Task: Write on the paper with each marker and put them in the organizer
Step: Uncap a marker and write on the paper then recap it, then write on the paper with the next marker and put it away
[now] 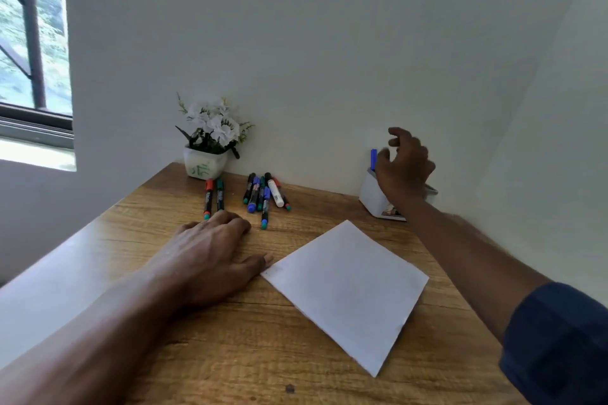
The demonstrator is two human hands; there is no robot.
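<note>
The wooden table (230, 339) stands against the wall. A white sheet of paper (345, 289) lies askew on it in front of me. Near the far edge lie a red-capped marker (208, 199) and a green-capped marker (219, 196) side by side, then a loose cluster of markers (265, 196). A flower pot (204, 166) stands at the back, a white organizer (373, 199) far right. My left hand (214, 250) rests flat on the wood.

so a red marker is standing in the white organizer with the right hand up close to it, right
Not quite: the head view shows that the marker standing in the white organizer is blue, not red. The right hand is indeed up close to it.
</note>
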